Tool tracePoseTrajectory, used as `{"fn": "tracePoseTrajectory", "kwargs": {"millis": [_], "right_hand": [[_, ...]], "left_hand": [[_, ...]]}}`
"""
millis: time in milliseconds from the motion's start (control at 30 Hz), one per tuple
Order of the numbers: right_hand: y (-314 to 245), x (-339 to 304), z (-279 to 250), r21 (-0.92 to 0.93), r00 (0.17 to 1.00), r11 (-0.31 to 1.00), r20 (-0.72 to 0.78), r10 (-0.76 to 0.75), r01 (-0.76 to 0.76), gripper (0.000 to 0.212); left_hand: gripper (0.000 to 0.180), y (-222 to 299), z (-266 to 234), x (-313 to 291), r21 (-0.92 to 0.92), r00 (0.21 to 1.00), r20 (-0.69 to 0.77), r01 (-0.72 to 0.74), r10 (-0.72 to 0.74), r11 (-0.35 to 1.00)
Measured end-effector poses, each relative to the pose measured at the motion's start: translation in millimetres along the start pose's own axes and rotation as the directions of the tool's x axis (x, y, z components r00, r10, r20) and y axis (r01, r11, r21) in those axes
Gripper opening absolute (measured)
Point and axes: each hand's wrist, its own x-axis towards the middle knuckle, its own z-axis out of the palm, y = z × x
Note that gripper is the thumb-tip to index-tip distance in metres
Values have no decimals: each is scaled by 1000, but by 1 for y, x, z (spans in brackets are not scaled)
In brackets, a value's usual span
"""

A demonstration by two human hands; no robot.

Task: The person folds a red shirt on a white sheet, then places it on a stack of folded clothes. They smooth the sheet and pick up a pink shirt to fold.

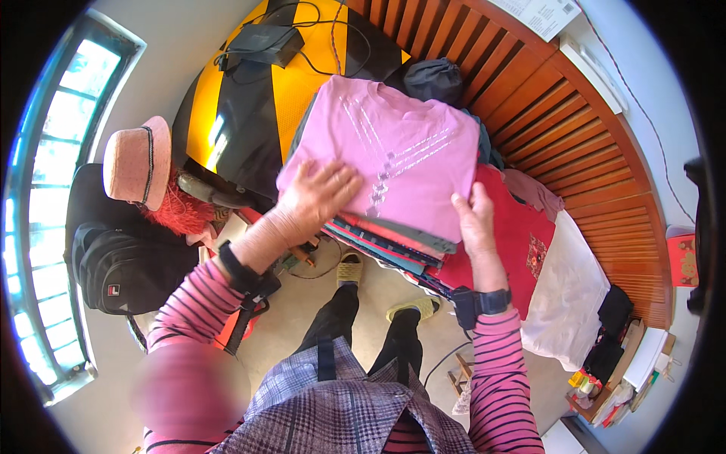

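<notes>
A pink short-sleeved shirt (423, 170) with a sparkling pattern down its front lies folded on top of a stack of folded clothes (401, 238). My left hand (321, 193) rests flat on the left part of the shirt, fingers stretched out. At the shirt's right edge is my right hand (475, 219), its thumb apart from the fingers and touching the side of the shirt. Red, dark and teal layers show below the pink one. To the right of the stack, a red garment (499, 250) is spread next to a white cloth (567, 295).
A slatted wooden headboard (560, 113) curves along the right. Behind the stack stands a yellow-and-black striped board (249, 106) with a black box (265, 45) and cables on it. At left are a pink hat (138, 163) and a black backpack (136, 257). A dark bundle (433, 81) sits beyond the shirt.
</notes>
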Motion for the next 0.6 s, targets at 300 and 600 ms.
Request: {"fn": "tracePoseTrajectory", "kwargs": {"millis": [300, 600], "right_hand": [[19, 9, -2, 60, 998, 996, 36, 57, -59, 18], [-65, 25, -21, 336, 995, 940, 51, -82, 61, 31]], "left_hand": [[60, -15, 10, -17, 16, 988, 110, 107, -108, 994], [42, -52, -49, 47, 45, 977, -210, 43, -33, 998]]}}
